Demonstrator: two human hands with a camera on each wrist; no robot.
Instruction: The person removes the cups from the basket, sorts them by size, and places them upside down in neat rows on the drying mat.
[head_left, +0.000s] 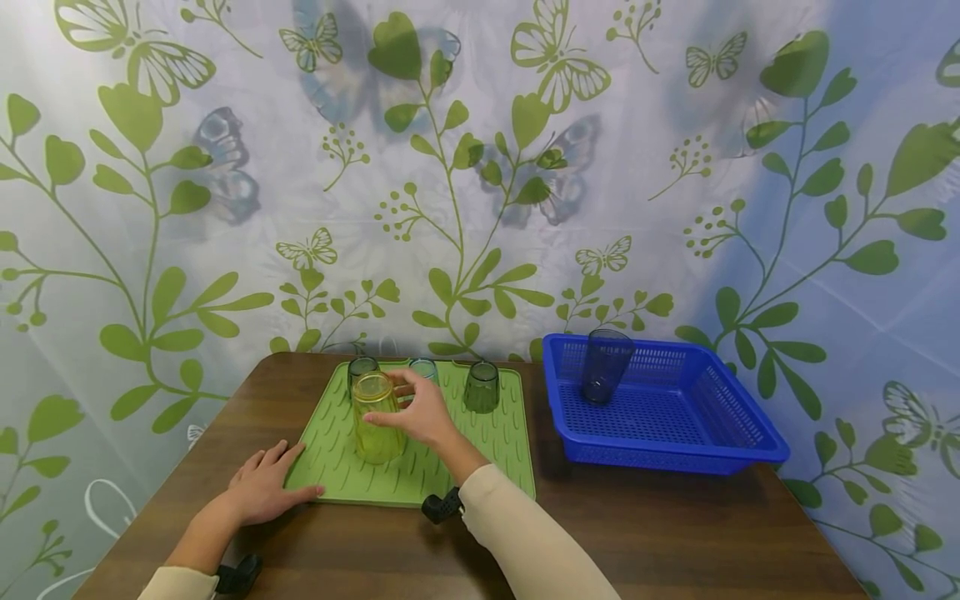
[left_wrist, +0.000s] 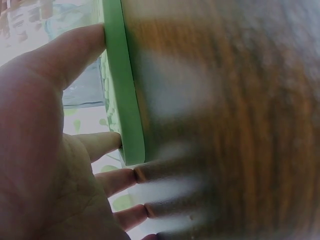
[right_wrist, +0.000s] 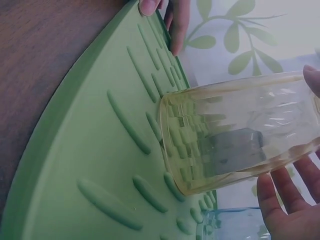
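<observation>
A yellow drinking glass (head_left: 378, 435) stands upside down on the green drying mat (head_left: 468, 450). My right hand (head_left: 426, 412) holds its upper part, thumb on one side and fingers on the other. In the right wrist view the rim of the yellow glass (right_wrist: 175, 145) meets the ridged mat. At the mat's front left corner rests my left hand (head_left: 262, 487), its fingers spread. The left wrist view has its thumb and index finger touching the mat's edge (left_wrist: 122, 90). Behind the yellow glass are a dark glass (head_left: 363, 367) and a bluish glass (head_left: 423, 367), both partly hidden.
A dark green glass (head_left: 482, 387) stands at the mat's back right. To the right, a blue plastic basket (head_left: 675, 457) holds a tall dark glass (head_left: 606, 367) leaning on its wall. The wooden table (head_left: 360, 550) ends at a patterned curtain (head_left: 480, 208).
</observation>
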